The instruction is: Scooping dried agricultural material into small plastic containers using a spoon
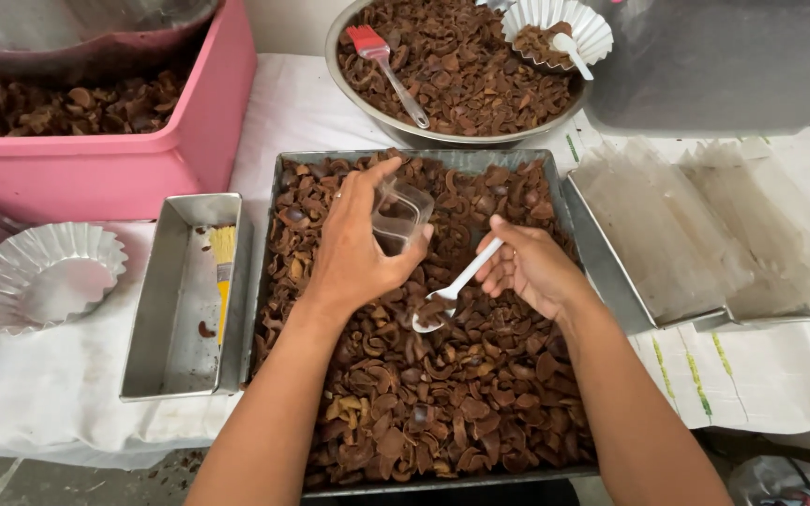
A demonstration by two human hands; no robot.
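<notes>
A large metal tray [278,201] full of brown curled chips lies in front of me. My left hand [353,253] holds a small clear plastic container [400,215] tilted over the chips, partly filled with brown pieces. My right hand [529,267] grips a white plastic spoon [457,286] whose bowl rests on the chips just below the container. Both forearms reach in from the bottom edge.
A small metal tray [175,328] with a yellow brush [223,272] sits at left, beside a fluted foil cup [39,276]. A pink tub [142,150] stands at back left. A round bowl [349,80] with a red brush [382,61] is behind. Clear bags [696,225] lie at right.
</notes>
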